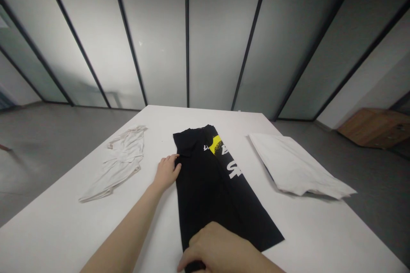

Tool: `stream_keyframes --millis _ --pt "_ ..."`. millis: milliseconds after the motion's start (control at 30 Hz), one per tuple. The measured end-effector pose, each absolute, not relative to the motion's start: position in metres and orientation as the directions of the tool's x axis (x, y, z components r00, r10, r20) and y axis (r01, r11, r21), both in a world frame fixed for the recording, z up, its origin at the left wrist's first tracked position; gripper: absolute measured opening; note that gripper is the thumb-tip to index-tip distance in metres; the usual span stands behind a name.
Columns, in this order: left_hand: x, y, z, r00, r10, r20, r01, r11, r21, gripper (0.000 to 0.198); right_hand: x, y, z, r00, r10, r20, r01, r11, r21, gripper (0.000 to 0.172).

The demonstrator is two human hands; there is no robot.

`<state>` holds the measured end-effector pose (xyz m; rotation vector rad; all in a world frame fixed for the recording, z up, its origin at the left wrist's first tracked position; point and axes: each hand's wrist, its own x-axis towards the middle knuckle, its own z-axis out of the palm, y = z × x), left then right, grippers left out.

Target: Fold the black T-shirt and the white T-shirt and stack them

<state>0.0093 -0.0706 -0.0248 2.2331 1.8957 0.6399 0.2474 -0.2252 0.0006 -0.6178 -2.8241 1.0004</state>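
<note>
Both my hands are at the black T-shirt (205,192), which lies lengthwise down the middle of the white bench (64,226), its yellow and white print (233,169) along the right side. My left hand (167,172) touches its left edge by the sleeve, fingers bent; I can't tell if they pinch. My right hand (221,245) curls closed on the near end. A crumpled white cloth (124,164) lies left, a flatter white garment (297,164) right.
</note>
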Motion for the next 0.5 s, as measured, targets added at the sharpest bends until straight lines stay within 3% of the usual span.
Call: stream_keyframes --millis 133,300,500 --pt "0.013 -0.062 -0.027 -0.029 0.962 0.271 0.940 -0.066 0.335 0.048 0.245 -0.225 -0.008 -0.915 0.399 -0.067 0.364 0.741 -0.564 0.022" --pt "0.019 -0.031 -0.015 -0.243 0.961 0.132 0.934 0.195 0.300 0.052 0.248 -0.222 -0.008 -0.896 0.428 -0.120 0.417 0.713 -0.564 0.025" --pt "0.036 0.015 -0.010 -0.243 0.969 0.040 0.925 0.219 0.309 0.040 0.256 -0.221 -0.006 -0.892 0.435 -0.126 0.418 0.685 -0.597 0.011"
